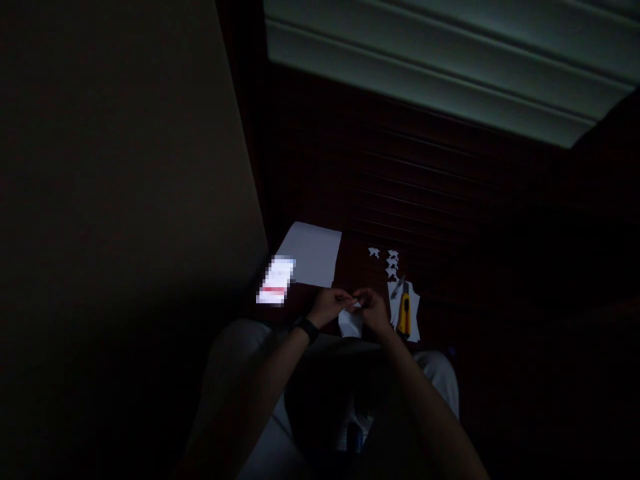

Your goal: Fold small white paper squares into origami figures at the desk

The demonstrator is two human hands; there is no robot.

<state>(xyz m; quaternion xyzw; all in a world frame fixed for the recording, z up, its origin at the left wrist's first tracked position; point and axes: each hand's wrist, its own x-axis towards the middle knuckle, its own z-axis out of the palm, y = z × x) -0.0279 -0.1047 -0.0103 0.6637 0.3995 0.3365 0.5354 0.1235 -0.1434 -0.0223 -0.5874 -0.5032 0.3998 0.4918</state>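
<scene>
Farthest left on the dark surface lies my phone, lit and blurred out, slanting away from me and overlapping the near left corner of the big sheet; next comes my left hand, a dark band at its wrist, reaching in from the left with fingers drawn together; just under the meeting fingertips, on my side of them, is the small paper, its far end hidden by my fingers, so I cannot tell its full long axis; both hands are close by it, the right hand bordering its right side, fingers bent inward to meet the left's; whether either one grips the paper or a smaller bit, the gloom keeps me from telling; beyond and to the right sit the cut-outs, one apart and three in a column; nearest them, and nearer my right hand, the knife lies lengthwise away from me on the loose papers, beside a slim tool.
</scene>
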